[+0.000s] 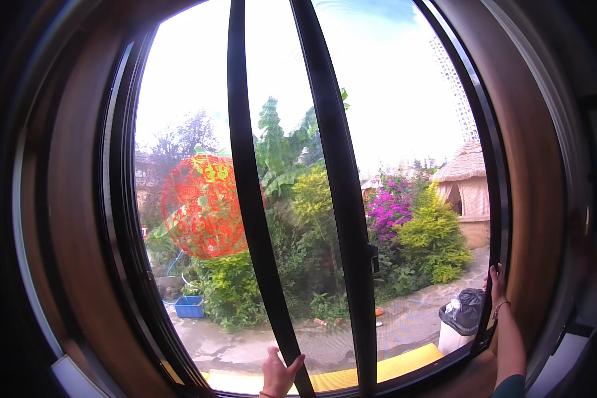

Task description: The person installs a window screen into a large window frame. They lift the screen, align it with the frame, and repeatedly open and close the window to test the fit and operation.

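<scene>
The window ahead looks stiff with fragile glass, best held by its left bar, where the left hand rests, thumb and fingers apart; the right hand's closure at the right frame cannot be told.

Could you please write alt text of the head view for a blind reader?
A person's left hand is low on a window bar, the right hand at the right side of the frame. At left is a round red decoration; outside are shrubs, purple flowers and a blue tub.
</scene>
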The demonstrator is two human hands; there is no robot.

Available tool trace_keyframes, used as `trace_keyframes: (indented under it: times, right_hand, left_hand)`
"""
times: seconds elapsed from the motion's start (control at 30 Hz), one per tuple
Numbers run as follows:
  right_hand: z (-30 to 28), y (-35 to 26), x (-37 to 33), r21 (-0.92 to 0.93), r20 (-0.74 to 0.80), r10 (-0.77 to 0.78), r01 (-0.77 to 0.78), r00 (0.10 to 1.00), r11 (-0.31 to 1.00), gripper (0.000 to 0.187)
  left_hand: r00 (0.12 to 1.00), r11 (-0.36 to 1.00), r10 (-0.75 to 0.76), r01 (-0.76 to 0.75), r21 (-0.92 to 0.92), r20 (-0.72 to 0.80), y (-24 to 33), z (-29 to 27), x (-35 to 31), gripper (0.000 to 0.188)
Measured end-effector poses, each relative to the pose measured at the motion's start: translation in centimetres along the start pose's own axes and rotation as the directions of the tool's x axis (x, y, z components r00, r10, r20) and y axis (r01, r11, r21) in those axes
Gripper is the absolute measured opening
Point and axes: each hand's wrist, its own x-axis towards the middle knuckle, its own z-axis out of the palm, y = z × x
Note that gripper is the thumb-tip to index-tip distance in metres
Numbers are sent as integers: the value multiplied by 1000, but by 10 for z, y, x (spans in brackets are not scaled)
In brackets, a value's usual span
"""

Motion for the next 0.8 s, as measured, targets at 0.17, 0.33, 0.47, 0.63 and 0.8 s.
trace_keyframes:
  times: [0.17,0.33,0.47,0.63,0.8]
  right_hand:
    - [34,-81,47,-42,37,-198,200,979,979,55]
    - [56,-106,64,-130,69,-259,266,963,955,42]
    - [83,-110,33,-111,107,-291,303,951,947,38]
    - [76,-116,40,-129,155,-282,302,947,945,41]
    - [90,-145,71,-105,112,-393,405,913,908,47]
  left_hand:
    - [918,964,267,-259,68,-294,42,-28,61,52]
    - [897,943,286,-326,-67,-337,59,-37,75,38]
    - [911,964,204,-251,-91,-359,47,-76,77,29]
    - [924,977,196,-213,-14,-329,47,-68,81,31]
    - [940,974,226,-218,62,-257,48,-62,81,45]
